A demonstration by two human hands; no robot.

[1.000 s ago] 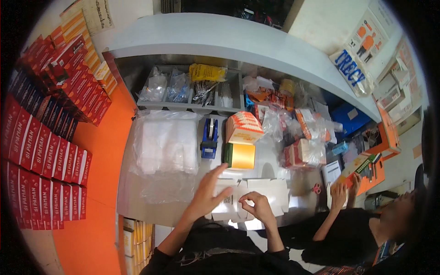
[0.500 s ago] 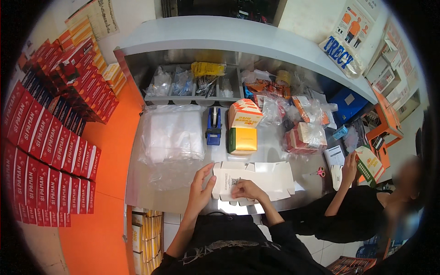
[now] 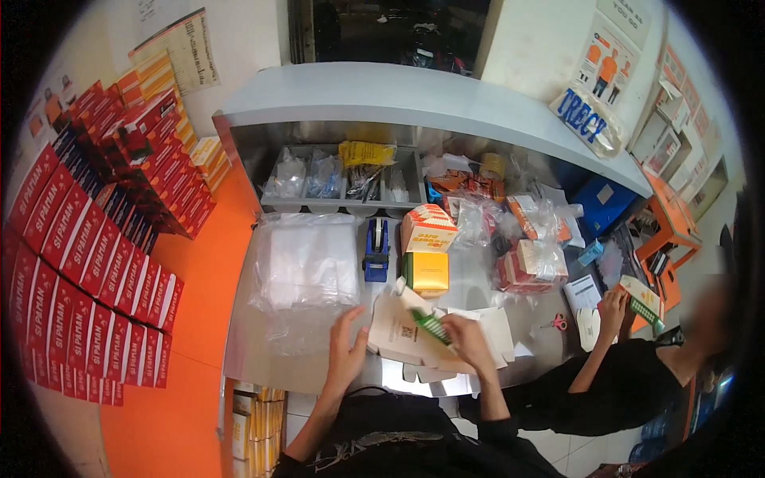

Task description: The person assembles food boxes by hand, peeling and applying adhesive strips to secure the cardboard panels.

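L hand: my left hand is up off the steel counter, palm turned in, fingers straight & spread, holding nothing; fingertips just beside the L edge of the flat white carton.
R hand: my right hand sits on top of the carton, fingers curled, pinching one end of a small green packet; packet lies tilted across the carton.
Carton: white, unfolded, printed side up w/ a small square code mark; lies at the counter's near edge, between both my hands, right in front of me.
Behind carton: yellow-green box w/ an orange-white box behind it, touching; blue tape dispenser just L of them.
L of carton: stack of clear plastic bags, near my L hand.
Back of counter: tray of compartments w/ bagged small items; can't tell what's in them.
R side: more bagged boxes, cluttered.
Co-worker: person in black on my R, a hand on a paper; small pink scissors near it.
Far L: rows of red boxes on orange shelving.
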